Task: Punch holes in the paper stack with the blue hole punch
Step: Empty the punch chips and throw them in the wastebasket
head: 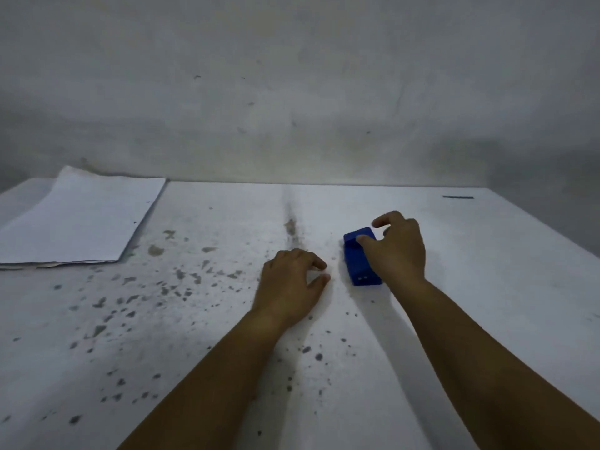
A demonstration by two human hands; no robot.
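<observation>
**Head view: punch being reached, paper not yet fed**

Right hand (pixel 397 246) is draped over the blue hole punch (pixel 359 258), fingers spread, thumb touching its top; no closed grip is seen. Likely positioned for pickup. Left hand (pixel 292 280) is rested loosely curled on the table (pixel 487 287), just left of the punch, holding nothing. Paper stack (pixel 78 219) is parked well left of both hands, holes apparently visible along one edge. Table is white and heavily stained; a bare grey wall (pixel 292 92) is seen behind.

The punch (pixel 358 261) was blue with a smooth, matt, plastic-looking casing. The stack (pixel 78 219) was plain white matt paper with slightly ragged lower edges. The table (pixel 487 271) was white, matt and heavily speckled with dark chipped patches. The wall (pixel 292 76) appeared rough, grey and scuffed.
</observation>
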